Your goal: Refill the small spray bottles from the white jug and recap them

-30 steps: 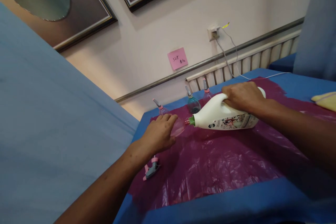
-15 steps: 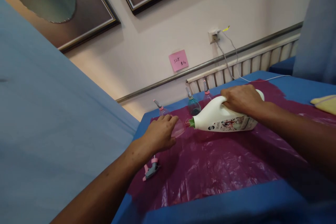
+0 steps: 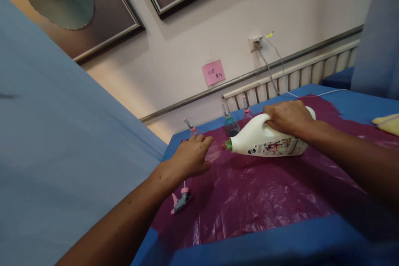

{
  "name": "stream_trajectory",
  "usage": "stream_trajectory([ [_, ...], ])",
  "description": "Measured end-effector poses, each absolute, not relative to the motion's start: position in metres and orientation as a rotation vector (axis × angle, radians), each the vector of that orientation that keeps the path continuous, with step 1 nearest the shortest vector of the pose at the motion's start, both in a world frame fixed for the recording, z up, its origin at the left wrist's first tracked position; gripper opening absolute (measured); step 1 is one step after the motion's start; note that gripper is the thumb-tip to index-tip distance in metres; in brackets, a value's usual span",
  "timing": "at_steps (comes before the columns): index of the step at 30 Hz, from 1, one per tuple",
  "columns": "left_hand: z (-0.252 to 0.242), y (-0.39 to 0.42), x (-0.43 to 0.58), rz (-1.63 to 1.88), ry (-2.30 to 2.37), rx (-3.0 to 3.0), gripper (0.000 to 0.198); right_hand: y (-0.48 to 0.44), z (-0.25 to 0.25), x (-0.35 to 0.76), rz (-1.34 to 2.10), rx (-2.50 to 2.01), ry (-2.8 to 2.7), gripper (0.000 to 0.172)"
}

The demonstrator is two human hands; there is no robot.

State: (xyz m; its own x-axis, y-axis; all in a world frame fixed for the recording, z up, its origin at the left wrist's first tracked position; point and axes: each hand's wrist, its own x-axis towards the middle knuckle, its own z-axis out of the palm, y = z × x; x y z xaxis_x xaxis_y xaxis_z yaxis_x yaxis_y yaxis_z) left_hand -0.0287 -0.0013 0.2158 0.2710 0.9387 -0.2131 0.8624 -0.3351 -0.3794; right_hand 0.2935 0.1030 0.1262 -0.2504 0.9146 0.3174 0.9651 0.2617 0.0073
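My right hand [image 3: 285,116] grips the handle of a white detergent jug [image 3: 268,137], tipped on its side with its mouth to the left. Its green spout [image 3: 229,145] meets the neck of a clear pink spray bottle [image 3: 213,152], which is tilted toward it. My left hand [image 3: 193,156] is wrapped round that bottle's body and hides much of it. Whether liquid is flowing cannot be made out. Below my left hand, a grey and pink trigger spray head [image 3: 181,201] with its tube lies on the purple plastic sheet [image 3: 249,199].
Behind the jug stand a teal spray bottle [image 3: 231,126] and a pink one [image 3: 247,114]; another spray bottle [image 3: 194,130] is partly behind my left hand. A yellow cloth [image 3: 386,124] lies at right. A white cable [image 3: 299,96] runs from the wall socket [image 3: 255,43] onto the blue tabletop.
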Motion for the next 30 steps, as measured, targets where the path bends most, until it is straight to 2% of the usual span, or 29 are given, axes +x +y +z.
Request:
stream_trajectory([
  [30, 0.2225, 0.0018, -0.0202, 0.677, -1.634, -2.341, 0.07, 0.0976, 0.1298, 0.292, -0.299, -1.756, -2.328, 0.039],
])
